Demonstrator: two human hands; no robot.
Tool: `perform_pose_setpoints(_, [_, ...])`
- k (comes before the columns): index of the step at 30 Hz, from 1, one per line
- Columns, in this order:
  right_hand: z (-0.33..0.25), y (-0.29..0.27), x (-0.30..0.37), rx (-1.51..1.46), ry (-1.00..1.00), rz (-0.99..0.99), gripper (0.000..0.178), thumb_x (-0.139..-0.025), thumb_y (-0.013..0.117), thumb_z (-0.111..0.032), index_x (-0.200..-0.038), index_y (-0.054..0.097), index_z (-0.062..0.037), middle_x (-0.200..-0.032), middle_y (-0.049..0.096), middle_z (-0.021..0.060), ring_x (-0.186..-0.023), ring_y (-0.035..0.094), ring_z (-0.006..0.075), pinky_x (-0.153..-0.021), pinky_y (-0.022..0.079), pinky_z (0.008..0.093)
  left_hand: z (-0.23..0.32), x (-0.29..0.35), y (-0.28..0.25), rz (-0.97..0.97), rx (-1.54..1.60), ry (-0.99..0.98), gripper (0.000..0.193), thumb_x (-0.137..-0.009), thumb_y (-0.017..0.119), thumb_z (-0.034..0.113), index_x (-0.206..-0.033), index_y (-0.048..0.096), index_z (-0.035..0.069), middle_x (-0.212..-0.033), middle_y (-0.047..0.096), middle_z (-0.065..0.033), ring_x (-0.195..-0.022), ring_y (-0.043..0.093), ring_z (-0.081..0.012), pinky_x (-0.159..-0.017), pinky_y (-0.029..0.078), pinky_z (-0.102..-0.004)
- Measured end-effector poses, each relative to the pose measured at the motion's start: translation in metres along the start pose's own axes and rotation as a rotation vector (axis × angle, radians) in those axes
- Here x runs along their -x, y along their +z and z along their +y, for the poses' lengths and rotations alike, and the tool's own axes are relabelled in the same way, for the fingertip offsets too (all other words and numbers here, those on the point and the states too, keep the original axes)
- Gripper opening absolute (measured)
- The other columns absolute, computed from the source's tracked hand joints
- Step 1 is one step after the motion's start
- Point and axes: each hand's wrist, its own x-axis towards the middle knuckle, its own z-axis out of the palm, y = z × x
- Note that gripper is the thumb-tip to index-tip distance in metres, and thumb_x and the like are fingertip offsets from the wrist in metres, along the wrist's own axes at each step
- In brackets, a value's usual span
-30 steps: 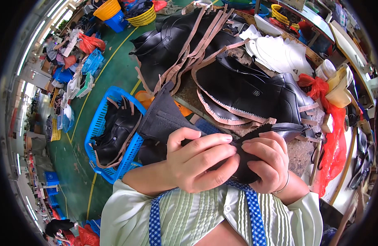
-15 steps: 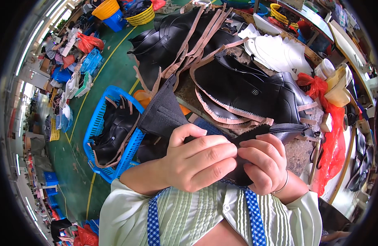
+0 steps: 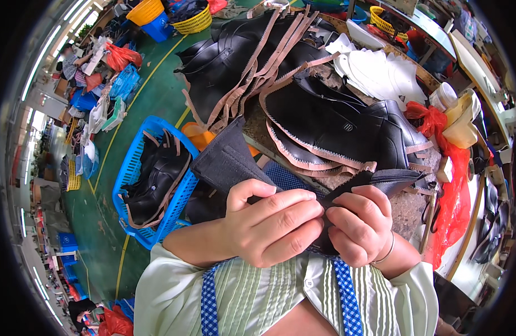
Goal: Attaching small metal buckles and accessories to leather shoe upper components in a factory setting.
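Close to my chest, a black boot upper with a dark fabric lining is held between both hands. My left hand is closed on it, fingers curled over the middle. Against those fingertips, my right hand pinches the same piece; a black zip runs out beyond its fingers. The part between the hands is mostly hidden. Just past them on the worktable lies a stack of black boot uppers with pinkish-tan zigzag edges.
Another pile of black uppers lies farther back. White cut pieces and a red plastic bag are at the right. A blue basket of uppers stands on my left, above a green floor.
The left end of the boot upper has dropped slightly, and its lining faces me more. Both hands keep their grip in almost the same place.
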Motion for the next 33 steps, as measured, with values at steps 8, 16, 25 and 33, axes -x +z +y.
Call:
perform_pose_setpoints(8, [0.001,0.004,0.004,0.044,-0.034,0.013,0.022,-0.073,0.062,-0.017,-0.092,0.053,-0.0111,-0.093,0.064,0.0071,-0.073,0.061,0.0239,-0.070,0.053,0.0398,-0.007,-0.008,0.002,-0.062,0.112,-0.047,0.007,-0.080,0.065,0.013,-0.087,0.064,0.014,-0.093,0.070,-0.0008,-0.079,0.069,-0.0163,-0.086,0.035,-0.0363])
perform_pose_setpoints(16, [0.003,0.001,-0.003,0.010,-0.032,0.035,0.024,-0.073,0.063,-0.016,-0.094,0.055,-0.0072,-0.097,0.067,0.0103,-0.074,0.065,0.0264,-0.072,0.053,0.0411,-0.004,-0.003,0.004,-0.006,0.150,-0.102,0.011,-0.076,0.064,0.006,-0.086,0.063,0.012,-0.092,0.070,-0.0020,-0.079,0.070,-0.0173,-0.088,0.035,-0.0366])
perform_pose_setpoints(25, [-0.006,-0.016,-0.006,0.033,0.147,-0.071,0.021,-0.072,0.065,-0.004,-0.091,0.060,0.0017,-0.096,0.068,0.0174,-0.090,0.071,0.0331,-0.088,0.051,0.0482,0.004,-0.001,0.009,0.099,-0.103,-0.055,0.013,-0.080,0.067,0.014,-0.092,0.066,0.009,-0.089,0.071,-0.0028,-0.076,0.069,-0.0172,-0.083,0.031,-0.0354])
perform_pose_setpoints(33, [0.000,-0.011,-0.001,-0.073,0.135,-0.002,0.032,-0.064,0.067,-0.007,-0.093,0.057,0.0039,-0.090,0.064,0.0190,-0.078,0.068,0.0321,-0.075,0.052,0.0469,0.005,-0.001,0.009,0.094,-0.109,-0.022,0.014,-0.080,0.067,0.015,-0.093,0.066,0.010,-0.089,0.071,-0.0014,-0.076,0.069,-0.0158,-0.082,0.030,-0.0357])
